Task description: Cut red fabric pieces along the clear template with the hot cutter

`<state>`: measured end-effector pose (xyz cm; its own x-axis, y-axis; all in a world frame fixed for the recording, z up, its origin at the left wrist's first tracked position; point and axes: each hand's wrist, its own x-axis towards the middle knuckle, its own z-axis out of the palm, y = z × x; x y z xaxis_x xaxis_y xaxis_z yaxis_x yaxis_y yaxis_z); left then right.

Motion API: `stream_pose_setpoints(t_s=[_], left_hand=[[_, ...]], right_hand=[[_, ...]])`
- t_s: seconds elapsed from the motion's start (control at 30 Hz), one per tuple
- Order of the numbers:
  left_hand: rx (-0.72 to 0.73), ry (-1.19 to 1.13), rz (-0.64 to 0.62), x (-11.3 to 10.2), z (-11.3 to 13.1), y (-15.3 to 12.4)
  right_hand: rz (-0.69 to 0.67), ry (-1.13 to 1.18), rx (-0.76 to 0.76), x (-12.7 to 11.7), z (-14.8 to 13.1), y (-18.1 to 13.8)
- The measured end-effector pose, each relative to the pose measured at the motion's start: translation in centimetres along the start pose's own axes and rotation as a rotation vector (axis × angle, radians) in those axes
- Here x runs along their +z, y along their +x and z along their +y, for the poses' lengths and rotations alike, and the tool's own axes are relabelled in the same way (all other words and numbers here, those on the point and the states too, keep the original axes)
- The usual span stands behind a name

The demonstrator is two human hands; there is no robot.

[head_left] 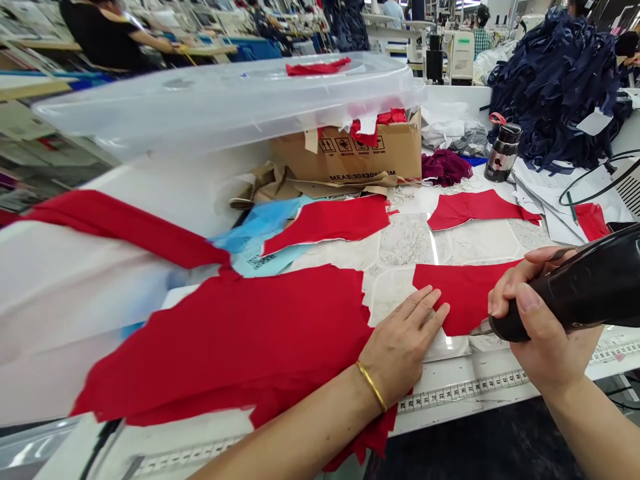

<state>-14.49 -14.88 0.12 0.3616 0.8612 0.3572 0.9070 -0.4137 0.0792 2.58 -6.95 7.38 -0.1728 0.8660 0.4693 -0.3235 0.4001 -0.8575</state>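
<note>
My left hand (403,340) lies flat with fingers stretched out, its fingertips pressing the left edge of a small red fabric piece (463,293) on the table. A gold bangle sits on that wrist. My right hand (537,313) is wrapped round a black hand-held tool (585,283) whose metal tip touches the lower edge of the same red piece. A large red fabric stack (240,340) lies to the left, under my left forearm. Two more red pieces, one (333,220) in the middle and one (477,207) to its right, lie further back.
A clear plastic bin lid (225,100) hangs over the table's left rear. Behind stand a cardboard box (360,150), a dark flask (503,153) and a heap of navy fabric (555,87). A measuring tape (470,387) runs along the front edge. Other people work at far tables.
</note>
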Motion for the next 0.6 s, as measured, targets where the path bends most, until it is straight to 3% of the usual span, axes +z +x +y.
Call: stream_pose_setpoints(t_s=[0.3, 0.6], left_hand=[[0.008, 0.022, 0.012, -0.2, -0.2, -0.1], [-0.028, 0.064, 0.022, -0.2, -0.2, -0.2]], right_hand=[[0.121, -0.062, 0.032, 0.5, 0.9, -0.5], [0.057, -0.047, -0.026, -1.6, -0.2, 0.2]])
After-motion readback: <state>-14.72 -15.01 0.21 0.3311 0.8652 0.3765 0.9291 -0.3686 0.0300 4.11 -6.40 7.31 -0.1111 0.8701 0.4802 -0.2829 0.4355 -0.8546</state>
